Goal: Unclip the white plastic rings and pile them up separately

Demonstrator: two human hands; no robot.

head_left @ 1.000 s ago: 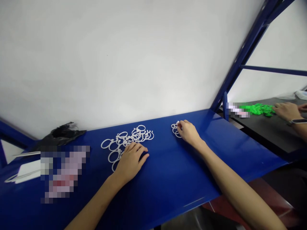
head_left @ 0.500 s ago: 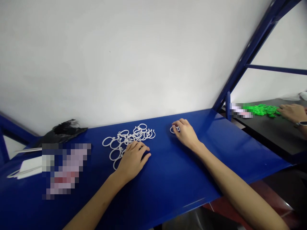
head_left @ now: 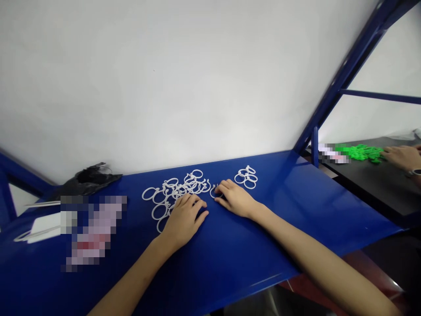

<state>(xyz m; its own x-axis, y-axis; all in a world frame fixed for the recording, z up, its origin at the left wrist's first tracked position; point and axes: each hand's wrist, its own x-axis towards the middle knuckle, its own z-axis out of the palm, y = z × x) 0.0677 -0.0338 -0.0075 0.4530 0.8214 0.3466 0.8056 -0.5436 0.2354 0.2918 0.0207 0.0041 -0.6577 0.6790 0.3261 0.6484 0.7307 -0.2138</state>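
Observation:
A loose pile of white plastic rings [head_left: 160, 211] with small knobs lies on the blue table. My left hand [head_left: 184, 217] rests palm down on the near edge of this pile, fingers apart, partly covering some rings. Just right of the pile, my right hand [head_left: 235, 197] has its thumb and fingers pinched on a single white ring [head_left: 212, 192]; part of that ring is hidden under the fingertips. Farther right and back, a small group of similar rings [head_left: 250, 184] lies by itself, several of them overlapping.
A crumpled black plastic bag [head_left: 90, 180] lies at the back left. Nearer are a white card-like piece with a cord [head_left: 46, 227] and a pixelated item [head_left: 105, 224]. Beyond the blue frame post [head_left: 315, 145], a co-worker's hand [head_left: 403, 157] is by green pieces [head_left: 363, 152] on a black table.
My right hand has come left and nearer from the small group, uncovering its rings, and is now at a ring beside the pile. My left hand has stayed in place.

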